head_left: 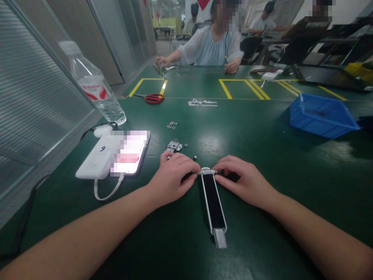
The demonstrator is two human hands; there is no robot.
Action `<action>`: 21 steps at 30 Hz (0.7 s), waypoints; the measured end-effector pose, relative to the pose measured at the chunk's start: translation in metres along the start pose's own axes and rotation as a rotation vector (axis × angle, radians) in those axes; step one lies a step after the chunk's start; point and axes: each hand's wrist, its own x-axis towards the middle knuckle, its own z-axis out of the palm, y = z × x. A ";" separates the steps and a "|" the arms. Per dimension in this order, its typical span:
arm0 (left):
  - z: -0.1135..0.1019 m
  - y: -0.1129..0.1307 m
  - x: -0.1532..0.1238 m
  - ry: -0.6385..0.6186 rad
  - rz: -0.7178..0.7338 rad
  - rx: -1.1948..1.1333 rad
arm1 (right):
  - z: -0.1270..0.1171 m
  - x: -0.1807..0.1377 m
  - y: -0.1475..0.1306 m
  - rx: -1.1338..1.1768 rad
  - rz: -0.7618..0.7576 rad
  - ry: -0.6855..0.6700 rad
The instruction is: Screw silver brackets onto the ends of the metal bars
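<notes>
A long, flat black piece with white edges (pixel 214 202) lies on the green table, a clear or silvery tab (pixel 220 238) sticking out of its near end. Across its far end sits a thin metal rod (pixel 208 171). My left hand (pixel 177 175) pinches the rod's left end between thumb and fingers. At the other end, my right hand (pixel 244 179) is closed on the rod in a similar pinch. Fingertips hide both rod ends. Just beyond my left hand are small metal brackets (pixel 174 145) and a nut (pixel 185 145).
Several washers (pixel 171 125) lie farther off. Left are a phone (pixel 131 153), a white power bank (pixel 99 155) with cable, and a tilted-looking water bottle (pixel 93 85). Red-handled scissors (pixel 154 98), white strips (pixel 202 102) and a blue bin (pixel 320 116) stand beyond. A person (pixel 210 46) sits opposite.
</notes>
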 end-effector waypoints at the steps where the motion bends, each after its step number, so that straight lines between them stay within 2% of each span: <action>1: 0.000 0.000 0.000 -0.004 -0.003 0.001 | 0.000 0.000 0.000 -0.001 0.000 -0.004; 6: -0.004 0.003 -0.001 -0.014 -0.044 0.023 | -0.001 -0.001 0.000 0.005 -0.011 -0.014; 11: -0.012 -0.001 0.001 0.118 -0.108 0.100 | -0.003 0.000 -0.001 -0.003 -0.017 -0.023; 15: -0.011 -0.011 0.001 0.188 -0.233 0.205 | -0.003 0.000 -0.002 -0.014 -0.019 -0.030; 18: -0.006 -0.016 0.000 0.131 -0.340 0.242 | -0.004 0.000 -0.002 -0.025 -0.006 -0.043; 21: -0.003 -0.018 -0.001 0.101 -0.357 0.219 | -0.004 -0.001 -0.002 -0.026 -0.005 -0.052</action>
